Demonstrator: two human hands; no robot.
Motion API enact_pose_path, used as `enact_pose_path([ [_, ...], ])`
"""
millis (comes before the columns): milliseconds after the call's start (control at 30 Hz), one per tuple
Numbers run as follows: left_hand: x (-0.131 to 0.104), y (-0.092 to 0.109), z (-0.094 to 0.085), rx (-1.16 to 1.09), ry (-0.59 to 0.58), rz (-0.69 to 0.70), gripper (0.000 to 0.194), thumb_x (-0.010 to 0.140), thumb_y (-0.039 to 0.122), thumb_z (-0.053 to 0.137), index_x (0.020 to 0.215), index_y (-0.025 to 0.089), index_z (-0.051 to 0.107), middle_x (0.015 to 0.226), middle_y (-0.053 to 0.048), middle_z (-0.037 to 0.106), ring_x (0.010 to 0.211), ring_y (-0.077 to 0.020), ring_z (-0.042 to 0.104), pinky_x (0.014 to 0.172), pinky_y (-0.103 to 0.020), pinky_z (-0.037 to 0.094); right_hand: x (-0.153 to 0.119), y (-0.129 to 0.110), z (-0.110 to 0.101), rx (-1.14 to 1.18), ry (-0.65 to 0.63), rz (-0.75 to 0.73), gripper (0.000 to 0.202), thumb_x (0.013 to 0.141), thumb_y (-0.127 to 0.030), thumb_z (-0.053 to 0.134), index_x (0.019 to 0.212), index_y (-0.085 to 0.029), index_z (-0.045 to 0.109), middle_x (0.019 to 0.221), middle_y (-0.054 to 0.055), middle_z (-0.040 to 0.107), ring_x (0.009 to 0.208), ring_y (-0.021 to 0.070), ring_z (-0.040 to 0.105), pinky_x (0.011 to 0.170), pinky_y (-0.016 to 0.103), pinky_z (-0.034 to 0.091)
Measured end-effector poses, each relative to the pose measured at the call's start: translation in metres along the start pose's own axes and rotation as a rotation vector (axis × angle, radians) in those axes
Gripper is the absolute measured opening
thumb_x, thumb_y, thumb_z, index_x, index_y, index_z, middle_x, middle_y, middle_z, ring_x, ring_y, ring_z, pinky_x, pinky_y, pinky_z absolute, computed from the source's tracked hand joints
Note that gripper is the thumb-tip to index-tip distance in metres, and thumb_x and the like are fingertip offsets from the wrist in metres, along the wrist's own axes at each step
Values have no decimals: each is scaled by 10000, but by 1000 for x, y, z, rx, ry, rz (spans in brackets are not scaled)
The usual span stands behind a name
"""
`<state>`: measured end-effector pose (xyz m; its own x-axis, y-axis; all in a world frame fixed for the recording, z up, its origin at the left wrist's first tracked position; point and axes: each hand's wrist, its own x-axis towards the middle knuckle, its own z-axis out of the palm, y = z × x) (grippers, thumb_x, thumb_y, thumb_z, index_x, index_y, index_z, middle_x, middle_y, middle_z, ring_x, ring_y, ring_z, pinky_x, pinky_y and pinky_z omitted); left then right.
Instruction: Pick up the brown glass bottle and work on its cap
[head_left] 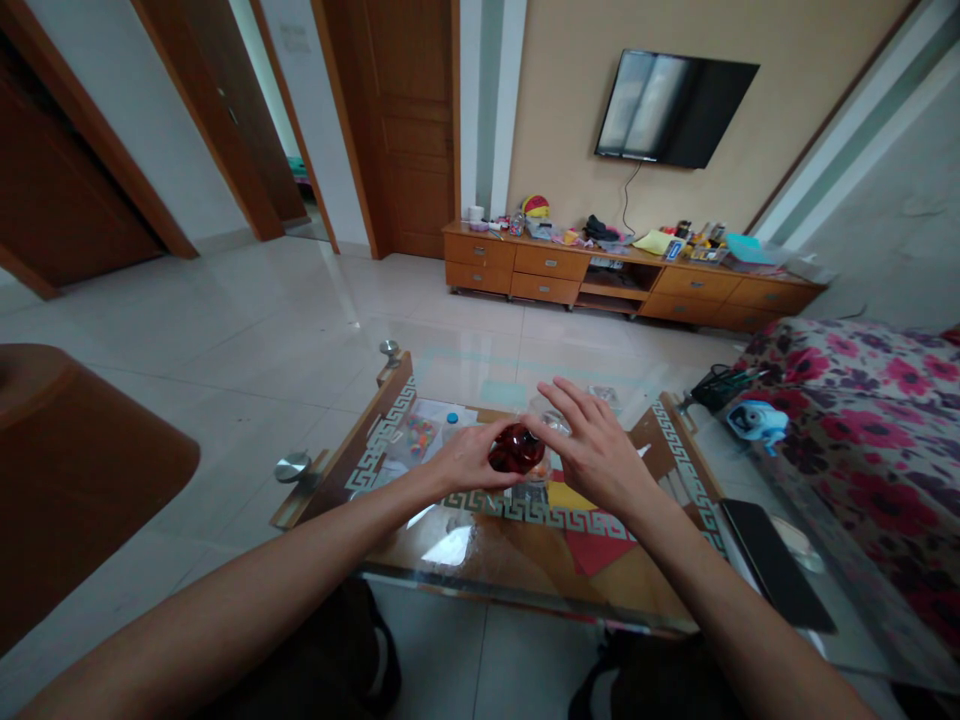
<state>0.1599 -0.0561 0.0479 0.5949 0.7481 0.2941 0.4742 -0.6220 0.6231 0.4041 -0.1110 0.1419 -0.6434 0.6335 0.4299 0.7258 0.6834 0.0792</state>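
Over the glass coffee table (487,545), my left hand (472,458) is wrapped around a dark red, see-through bottle (516,450). The bottle is tilted, with its top toward my other hand. My right hand (596,440) is at that dark top, which looks like a cap; its index finger meets it while the other fingers stretch out apart. The right thumb is mostly hidden. Behind the hands, on the table, are a small blue-capped bottle (451,422) and a clear bag of colourful bits (418,436).
Red paper (596,548) and yellow paper (571,497) show at the table. A dark flat case (776,565) lies at the right, beside a flower-covered sofa (892,400). A brown rounded seat (82,480) is on the left. Against the wall runs a cluttered wooden cabinet (551,262).
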Motion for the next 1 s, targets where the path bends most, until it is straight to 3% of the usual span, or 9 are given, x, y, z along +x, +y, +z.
enact_pose_path([
  [700,-2,2,-3,-44,-12,-9,791,777,555,827,1454,275,530,1257,-98,746,1105,-348,730,920,-449,571,2,-3,2,16,-10,-36,1006,819,46,642,1633,-431,294,1741,28,251,1604,375,219,1225,672,392],
  [1000,-2,-1,-1,-36,-6,-18,813,767,519,838,1477,291,510,1280,-97,736,1124,-357,722,947,-477,566,1,-1,1,14,-11,-37,1045,852,54,626,1659,-456,199,1747,10,225,1616,351,192,1259,644,371],
])
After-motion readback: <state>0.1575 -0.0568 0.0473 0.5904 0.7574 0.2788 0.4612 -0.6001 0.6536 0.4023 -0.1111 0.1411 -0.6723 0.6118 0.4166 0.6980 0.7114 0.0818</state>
